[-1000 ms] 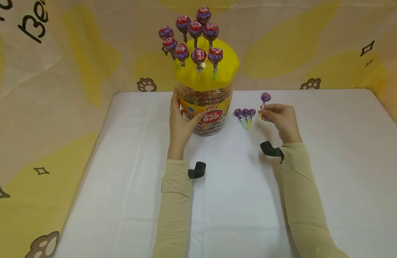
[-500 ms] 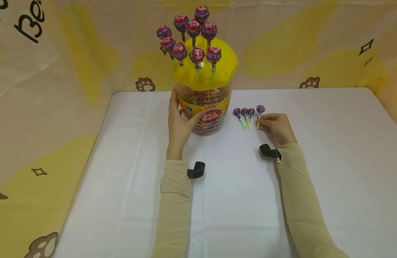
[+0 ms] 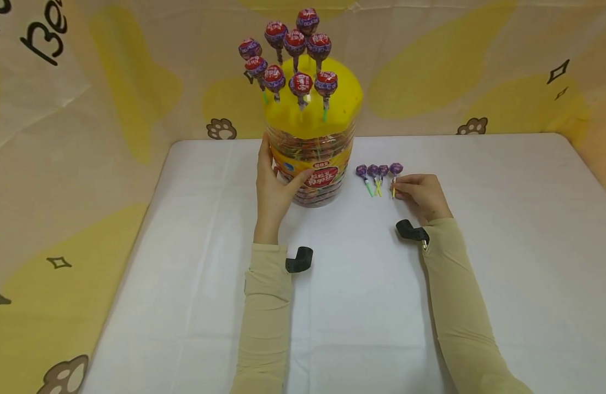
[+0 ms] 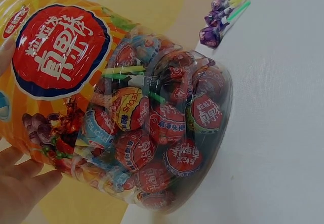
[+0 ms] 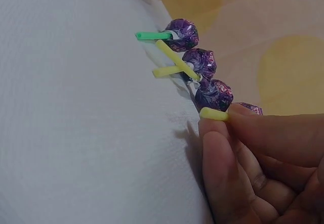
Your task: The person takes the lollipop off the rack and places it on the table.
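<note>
My left hand (image 3: 275, 189) grips the side of a clear plastic jar (image 3: 342, 143) of wrapped lollipops, its thumb across the front label. The jar has a yellow lid (image 3: 349, 93), from which several red-and-purple lollipops (image 3: 301, 83) stand up on their sticks. In the right wrist view my right hand (image 5: 263, 158) pinches the yellow stick (image 5: 214, 114) of a purple-wrapped lollipop, low at the table. Its head (image 3: 396, 168) lies beside a row of three purple lollipops (image 3: 373, 171), two with yellow sticks and one with a green stick (image 5: 152, 36).
The white-covered table (image 3: 352, 306) ends at a back edge just behind the jar. A yellow-patterned cloth (image 3: 431, 71) hangs behind and to the left. Black wrist cameras (image 3: 300, 259) stick out from both sleeves.
My right hand has lowered the purple lollipop from above the table down beside the row and shifted slightly left. The left hand keeps its grip on the jar.
</note>
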`<state>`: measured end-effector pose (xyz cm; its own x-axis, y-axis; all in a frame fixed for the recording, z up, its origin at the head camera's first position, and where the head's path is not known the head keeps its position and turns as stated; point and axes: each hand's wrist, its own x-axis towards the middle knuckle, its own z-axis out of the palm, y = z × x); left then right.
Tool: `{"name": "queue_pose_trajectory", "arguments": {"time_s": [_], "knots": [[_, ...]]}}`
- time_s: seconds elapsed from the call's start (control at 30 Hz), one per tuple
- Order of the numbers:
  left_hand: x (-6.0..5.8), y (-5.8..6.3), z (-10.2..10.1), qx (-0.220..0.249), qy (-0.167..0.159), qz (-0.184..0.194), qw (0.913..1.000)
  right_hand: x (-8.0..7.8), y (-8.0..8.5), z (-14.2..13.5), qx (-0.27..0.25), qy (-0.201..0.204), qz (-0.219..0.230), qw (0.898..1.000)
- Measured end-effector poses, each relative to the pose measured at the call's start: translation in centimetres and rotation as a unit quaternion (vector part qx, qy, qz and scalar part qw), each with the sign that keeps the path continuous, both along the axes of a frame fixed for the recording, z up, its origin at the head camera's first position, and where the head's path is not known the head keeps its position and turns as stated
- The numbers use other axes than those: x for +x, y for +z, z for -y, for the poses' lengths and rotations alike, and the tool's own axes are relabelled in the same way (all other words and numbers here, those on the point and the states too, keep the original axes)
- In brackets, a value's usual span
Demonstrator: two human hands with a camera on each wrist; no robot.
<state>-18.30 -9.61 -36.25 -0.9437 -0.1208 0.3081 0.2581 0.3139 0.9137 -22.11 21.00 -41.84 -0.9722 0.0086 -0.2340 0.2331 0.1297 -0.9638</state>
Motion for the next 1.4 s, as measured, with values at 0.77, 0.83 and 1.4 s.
{"name": "queue_pose_trajectory", "arguments": {"time_s": [0.77,0.83,1.4], "knots": [[0.1,0.2,0.0,0.003,0.001,0.011,0.9999,-0.1,0.1,0.0,0.043,-0.005,0.007,0.999],[0.1,0.2,0.0,0.003,0.0,0.011,0.9999,0.0,0.1,0.0,0.042,-0.01,0.003,0.999],[0.1,0.1,0.0,-0.001,0.001,0.006,1.0,0.5,1.3,0.2,0.033,-0.063,-0.064,0.995]]}}
